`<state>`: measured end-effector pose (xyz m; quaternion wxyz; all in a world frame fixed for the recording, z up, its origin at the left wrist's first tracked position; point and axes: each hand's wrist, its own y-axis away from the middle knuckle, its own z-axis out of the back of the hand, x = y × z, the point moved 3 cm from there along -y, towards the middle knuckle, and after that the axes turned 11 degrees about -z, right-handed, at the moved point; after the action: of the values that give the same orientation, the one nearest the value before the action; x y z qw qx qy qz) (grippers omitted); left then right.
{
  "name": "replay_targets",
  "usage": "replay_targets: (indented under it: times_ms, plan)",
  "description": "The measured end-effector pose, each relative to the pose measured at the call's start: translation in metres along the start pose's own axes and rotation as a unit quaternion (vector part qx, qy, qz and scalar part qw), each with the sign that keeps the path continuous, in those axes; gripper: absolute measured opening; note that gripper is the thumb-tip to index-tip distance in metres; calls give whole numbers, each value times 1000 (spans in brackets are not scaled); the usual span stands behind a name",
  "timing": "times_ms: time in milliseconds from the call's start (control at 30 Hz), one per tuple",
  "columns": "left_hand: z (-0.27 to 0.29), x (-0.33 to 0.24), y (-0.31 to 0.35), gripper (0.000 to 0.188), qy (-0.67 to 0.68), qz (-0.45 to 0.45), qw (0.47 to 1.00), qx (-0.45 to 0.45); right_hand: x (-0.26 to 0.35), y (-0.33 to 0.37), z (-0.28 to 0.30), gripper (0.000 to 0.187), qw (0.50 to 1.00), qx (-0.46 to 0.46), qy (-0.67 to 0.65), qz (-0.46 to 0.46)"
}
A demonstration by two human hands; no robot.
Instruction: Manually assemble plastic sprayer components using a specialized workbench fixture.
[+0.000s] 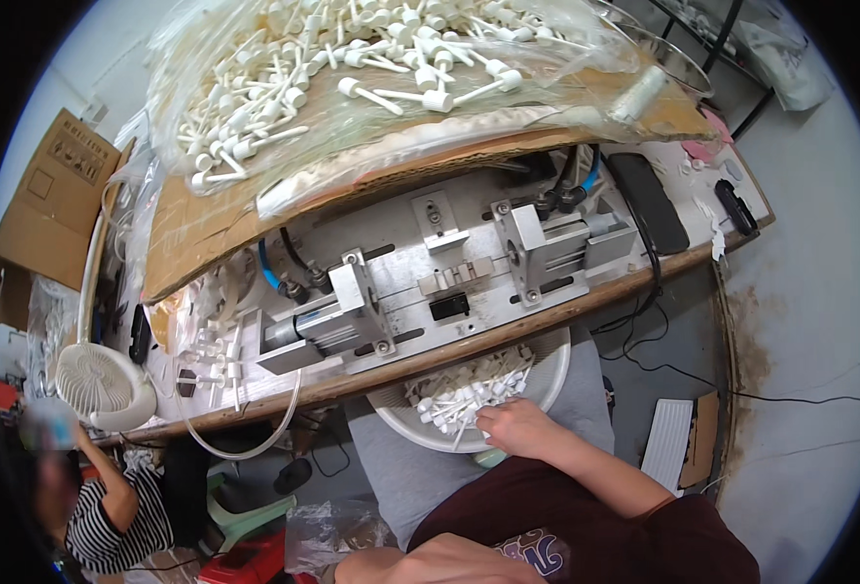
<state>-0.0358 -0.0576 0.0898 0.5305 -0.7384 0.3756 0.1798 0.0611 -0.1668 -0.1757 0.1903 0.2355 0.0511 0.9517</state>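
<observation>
My right hand (515,427) is at the near rim of a round white basin (557,375) on my lap. Its fingers are curled together over a pile of small white plastic pieces (474,397), each with a round head and a thin stem. The fingertips are partly hidden, so whatever they hold does not show clearly. Part of my left arm (420,565) crosses the lower edge, but the left hand is out of sight. Beyond the basin, a metal fixture with two pneumatic cylinders (337,321) is mounted on the bench, with a small clamp block (454,277) between them.
A cardboard sheet (196,243) above the fixture bears a plastic-lined heap of similar white pieces (439,97). A white fan (109,387) stands at left, near a clear looped tube (292,414). At right lie a black phone (650,200) and cables. Another person's striped sleeve (109,516) shows lower left.
</observation>
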Motion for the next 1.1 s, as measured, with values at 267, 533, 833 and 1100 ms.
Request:
replay_targets:
  times_ms: [267,533,833,1100]
  plan:
    - [14,5,4,14,35,-58,998,-7,1,-2,0,31,1000,16,9,-7]
    - [2,7,3,13,158,59,978,-122,0,-3,-1,33,1000,19,13,-6]
    - [2,7,7,12,167,51,976,-129,0,-2,-2,33,1000,20,13,-13]
    - [9,0,8,11,164,17,984,-61,-6,-1,-5,10,998,-67,1,-12]
